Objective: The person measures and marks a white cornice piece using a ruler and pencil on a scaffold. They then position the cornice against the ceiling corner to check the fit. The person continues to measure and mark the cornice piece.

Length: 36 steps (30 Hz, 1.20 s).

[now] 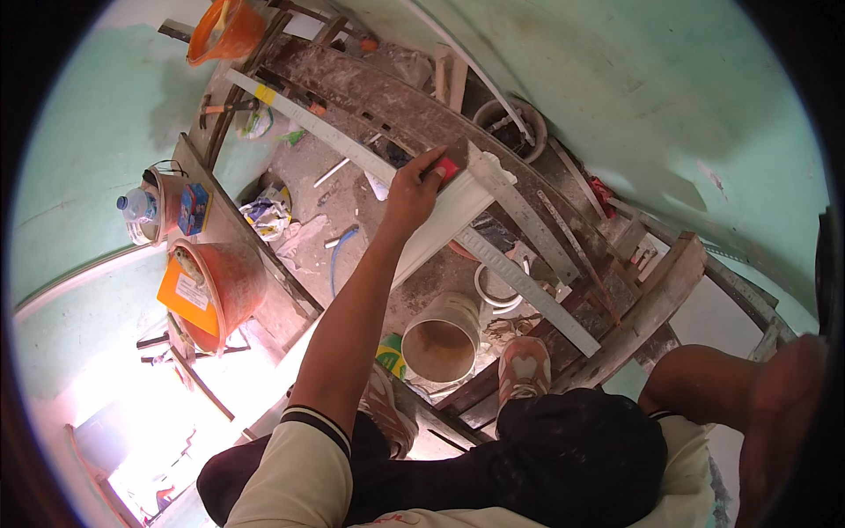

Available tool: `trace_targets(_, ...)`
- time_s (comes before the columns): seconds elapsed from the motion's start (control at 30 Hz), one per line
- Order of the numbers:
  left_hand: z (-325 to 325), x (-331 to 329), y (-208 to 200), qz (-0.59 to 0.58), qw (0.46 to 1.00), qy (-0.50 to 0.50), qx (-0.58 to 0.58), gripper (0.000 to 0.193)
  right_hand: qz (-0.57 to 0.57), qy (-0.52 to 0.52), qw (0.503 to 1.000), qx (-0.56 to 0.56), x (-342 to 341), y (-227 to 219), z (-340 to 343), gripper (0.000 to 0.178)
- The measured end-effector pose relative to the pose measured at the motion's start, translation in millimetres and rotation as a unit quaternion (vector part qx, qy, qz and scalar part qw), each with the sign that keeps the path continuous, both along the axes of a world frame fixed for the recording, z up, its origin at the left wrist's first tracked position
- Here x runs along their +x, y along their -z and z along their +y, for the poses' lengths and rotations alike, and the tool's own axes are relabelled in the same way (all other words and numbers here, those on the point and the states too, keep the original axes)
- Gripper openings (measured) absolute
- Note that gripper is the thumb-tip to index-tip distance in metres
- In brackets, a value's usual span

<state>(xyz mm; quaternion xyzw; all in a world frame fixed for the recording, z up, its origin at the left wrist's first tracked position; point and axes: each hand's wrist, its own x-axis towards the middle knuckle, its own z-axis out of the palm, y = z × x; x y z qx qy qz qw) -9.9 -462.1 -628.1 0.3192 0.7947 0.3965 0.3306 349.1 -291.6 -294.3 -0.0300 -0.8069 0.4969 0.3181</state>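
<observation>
My left hand (pixel 412 195) reaches up the middle with its fingers closed round a red-and-brown block (pixel 449 167), perhaps a sanding block. The block rests at the upper end of a long white board or moulding (pixel 471 201), which slants down toward the lower left. Pale perforated metal strips (pixel 530 292) cross under and beside that end. My right hand (pixel 792 387) is raised at the far right rim, blurred and dim. Its fingers cannot be made out, and no held thing shows.
Orange buckets (pixel 238 286) stand on planks at left; another bucket (pixel 231 33) sits at the upper left, with a hammer (pixel 224 108) below it. Down between the planks are a pale bucket (pixel 442 343) and debris. Wooden beams (pixel 678 282) and green walls (pixel 669 106) border the right.
</observation>
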Motion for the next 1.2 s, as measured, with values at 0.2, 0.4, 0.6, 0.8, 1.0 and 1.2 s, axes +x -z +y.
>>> trace_targets(0.2,5,2,-6,0.007,1.0,0.021,0.018,0.041,-0.058,0.021,0.962,0.265,-3,43,42,0.017)
trace_targets(0.4,3,-1,-6,-0.056,0.998,0.005,0.002,0.04,-0.035,0.179,0.96,-0.215,-80,201,14,0.014)
trace_targets(0.6,4,0,-2,-0.047,0.999,0.009,0.018,0.04,-0.118,0.198,0.918,-0.324,-107,311,-11,0.017)
trace_targets(0.8,3,2,-3,-0.05,0.999,-0.004,0.005,0.041,-0.113,0.191,0.952,-0.21,-132,329,-9,0.018)
trace_targets(1.0,5,6,-10,-0.052,0.999,-0.008,0.012,0.039,-0.143,0.184,0.954,-0.19,-155,323,-13,0.017)
trace_targets(1.2,5,4,-11,-0.052,0.999,0.014,0.004,0.041,-0.158,0.179,0.957,-0.166,-160,329,-9,0.018)
